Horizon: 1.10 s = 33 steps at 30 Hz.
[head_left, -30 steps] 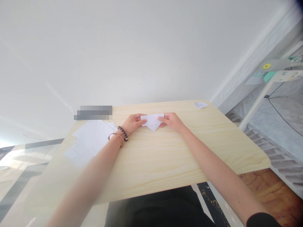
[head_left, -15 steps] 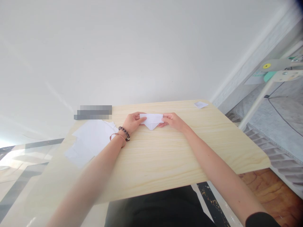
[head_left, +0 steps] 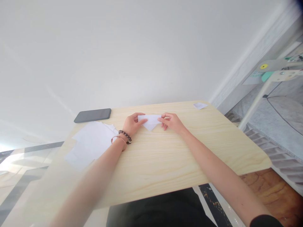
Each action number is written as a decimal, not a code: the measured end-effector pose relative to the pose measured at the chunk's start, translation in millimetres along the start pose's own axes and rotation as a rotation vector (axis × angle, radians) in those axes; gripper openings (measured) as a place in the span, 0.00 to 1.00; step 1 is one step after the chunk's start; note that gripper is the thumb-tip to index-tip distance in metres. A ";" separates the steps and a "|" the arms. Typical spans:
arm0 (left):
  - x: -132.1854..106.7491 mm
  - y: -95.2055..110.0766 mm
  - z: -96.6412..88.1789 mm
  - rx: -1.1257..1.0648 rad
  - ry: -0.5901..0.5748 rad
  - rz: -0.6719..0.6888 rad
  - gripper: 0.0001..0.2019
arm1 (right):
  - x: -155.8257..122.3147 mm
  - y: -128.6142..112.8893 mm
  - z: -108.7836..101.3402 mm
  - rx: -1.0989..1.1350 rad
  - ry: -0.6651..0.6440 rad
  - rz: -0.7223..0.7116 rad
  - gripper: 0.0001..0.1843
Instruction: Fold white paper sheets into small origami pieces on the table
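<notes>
A folded white sheet of paper [head_left: 151,119] is held up just over the middle of the table, with a straight top edge and a triangular point hanging below. My left hand [head_left: 133,123] pinches its left end, thumb on the front and fingers behind. At the right end, my right hand [head_left: 172,122] grips the paper between thumb and fingers, its lower fingers loosely curled. The back of the paper and the fingertips behind it are hidden.
Loose white sheets [head_left: 92,142] lie in a pile beside my left forearm. Behind them rests a black phone [head_left: 92,115]. A small folded paper [head_left: 200,106] sits at the far right corner of the wooden table [head_left: 165,167]. A white wall [head_left: 142,63] rises behind.
My right thumb has slid inward along the paper and the right fingers have loosened a little. The paper has shifted slightly left, with both hands still on it.
</notes>
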State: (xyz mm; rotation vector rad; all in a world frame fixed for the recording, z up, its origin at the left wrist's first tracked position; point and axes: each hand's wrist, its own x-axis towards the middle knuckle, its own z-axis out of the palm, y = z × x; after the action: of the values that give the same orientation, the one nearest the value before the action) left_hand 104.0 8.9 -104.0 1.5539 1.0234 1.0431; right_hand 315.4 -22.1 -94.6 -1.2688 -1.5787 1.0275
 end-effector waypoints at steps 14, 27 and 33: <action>-8.2 14.2 1.5 0.464 0.153 0.378 0.10 | 3.7 5.3 7.1 0.025 0.152 -0.174 0.17; -3.9 -1.6 -2.6 0.741 -0.204 0.385 0.13 | 0.5 7.1 2.0 -0.611 -0.045 -0.374 0.12; -3.3 0.7 -1.7 0.798 -0.155 0.339 0.15 | 4.6 7.2 -0.9 -0.568 -0.059 -0.358 0.13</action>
State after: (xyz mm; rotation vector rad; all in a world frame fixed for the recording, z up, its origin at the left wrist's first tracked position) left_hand 101.6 6.1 -103.5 2.4813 1.1603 0.7358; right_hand 317.8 -16.4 -100.6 -1.2493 -2.1393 0.4022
